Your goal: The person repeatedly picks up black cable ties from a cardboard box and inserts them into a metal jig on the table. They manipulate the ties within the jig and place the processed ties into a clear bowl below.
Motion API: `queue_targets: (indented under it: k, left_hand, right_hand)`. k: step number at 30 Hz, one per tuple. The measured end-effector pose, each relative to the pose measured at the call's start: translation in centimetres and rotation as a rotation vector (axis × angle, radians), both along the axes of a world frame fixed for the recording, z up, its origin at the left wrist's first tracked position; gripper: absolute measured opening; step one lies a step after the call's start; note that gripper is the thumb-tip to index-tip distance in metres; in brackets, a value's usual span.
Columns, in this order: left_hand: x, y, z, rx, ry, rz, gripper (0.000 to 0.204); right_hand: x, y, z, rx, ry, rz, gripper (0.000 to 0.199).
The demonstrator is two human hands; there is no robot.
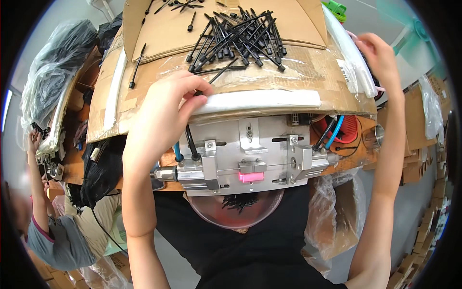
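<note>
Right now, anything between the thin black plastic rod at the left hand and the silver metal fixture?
Yes: a long white strip, on the near edge of the brown cardboard, lies between the rod at the left hand and the fixture.

Over the wooden table (368, 124), taped cardboard (156, 73) bears a heap of black sticks (240, 41), several loose ones and white padding strips (262, 100); on the table sit a metal fixture (226, 147), a red basket (350, 129) and a cup (375, 137)
</note>
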State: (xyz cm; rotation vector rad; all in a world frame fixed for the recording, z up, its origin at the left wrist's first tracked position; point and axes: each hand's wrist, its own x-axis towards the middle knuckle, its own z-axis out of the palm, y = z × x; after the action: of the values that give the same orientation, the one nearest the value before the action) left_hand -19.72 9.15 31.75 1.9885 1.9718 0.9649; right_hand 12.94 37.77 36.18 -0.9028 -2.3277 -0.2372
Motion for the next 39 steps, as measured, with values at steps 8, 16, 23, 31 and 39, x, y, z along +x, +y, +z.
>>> queue_targets:
  k: [8,16,23,31,39]
  left_hand:
    - [7.0,-6.5,-3.6,0.280,0.097,0.227,0.076]
    - [15.6,-10.7,-12.2,0.033,0.213,0.098,0.060]
    - [15.4,-9.5,-12.3,-0.023,0.204,0.085,0.071]
    - [12.5,-9.2,-8.3,-0.020,0.071,-0.033,0.067]
    - [-3.6,2.6,-1.7,0.119,0.286,0.007,0.009]
  right_hand:
    - [-12.4,-9.2,-4.3,-0.379,-0.065,0.471,0.019]
    - [-6.1,-12.8,-0.7,-0.855,0.775,0.629,0.022]
    - [-1.4,-17.4,-2.5,-0.557,0.769,0.658,0.032]
    - [-2.5,-28.0,-12.8,-0.440,0.487,0.453,0.051]
    - [-6.0,-31.3,-18.9,-0.444,0.290,0.454,0.068]
